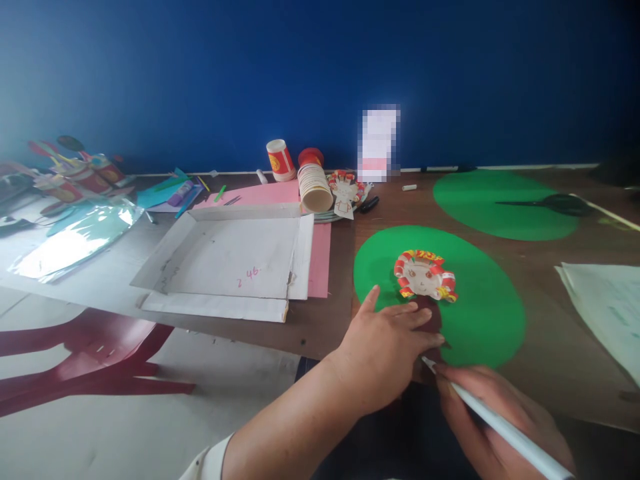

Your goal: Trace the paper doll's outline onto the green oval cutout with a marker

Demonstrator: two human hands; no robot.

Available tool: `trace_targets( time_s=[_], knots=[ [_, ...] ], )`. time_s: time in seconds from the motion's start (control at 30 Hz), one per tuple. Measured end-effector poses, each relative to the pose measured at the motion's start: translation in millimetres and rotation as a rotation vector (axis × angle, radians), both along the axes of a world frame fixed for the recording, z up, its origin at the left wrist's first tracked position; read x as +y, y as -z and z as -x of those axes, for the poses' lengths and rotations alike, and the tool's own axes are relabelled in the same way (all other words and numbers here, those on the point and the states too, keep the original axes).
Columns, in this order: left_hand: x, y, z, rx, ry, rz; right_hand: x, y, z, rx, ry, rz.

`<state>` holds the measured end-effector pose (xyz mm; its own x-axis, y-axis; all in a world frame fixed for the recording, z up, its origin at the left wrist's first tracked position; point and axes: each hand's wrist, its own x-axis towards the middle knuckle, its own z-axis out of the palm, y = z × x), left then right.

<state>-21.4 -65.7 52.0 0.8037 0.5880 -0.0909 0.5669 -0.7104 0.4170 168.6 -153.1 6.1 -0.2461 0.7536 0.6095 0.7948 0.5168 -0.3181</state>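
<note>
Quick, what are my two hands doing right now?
Left hand: open, fingers spread on the dark paper.
Right hand: closed, holding a white pen.

The scene is taken in by a single camera, worn on the person's head. It is aimed forward and down across the bench [341,267], so that the blue wall [225,87] is faced beyond its far edge. The left hand [383,353] and the right hand [523,403] are seen from above and behind, close by, at the lower right. A broad stretch is covered, with the floor [240,407] and a red chair [100,353] caught at lower left.
</note>
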Motion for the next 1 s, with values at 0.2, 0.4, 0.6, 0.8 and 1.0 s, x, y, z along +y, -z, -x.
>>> trace_targets(
  time_s=[0.2,0.4,0.6,0.8,1.0],
  knots=[
    [1.0,-1.0,-0.2,0.008,-0.001,0.009,6.6,-9.7,2.9,-0.019,0.076,0.068],
    [0.7,1.2,0.0,0.005,-0.001,0.008,13.4,-17.9,4.4,-0.025,0.147,0.036],
    [0.2,3.5,1.0,-0.024,-0.004,-0.02,14.5,-18.7,5.1,-0.002,0.172,0.04],
    [0.7,3.1,1.4,-0.01,-0.002,-0.018,15.0,-20.0,3.6,-0.01,0.165,0.031],
    [0.3,6.9,2.1,-0.052,-0.002,-0.039,16.8,-21.7,6.8,-0.028,0.181,0.005]
  ],
)
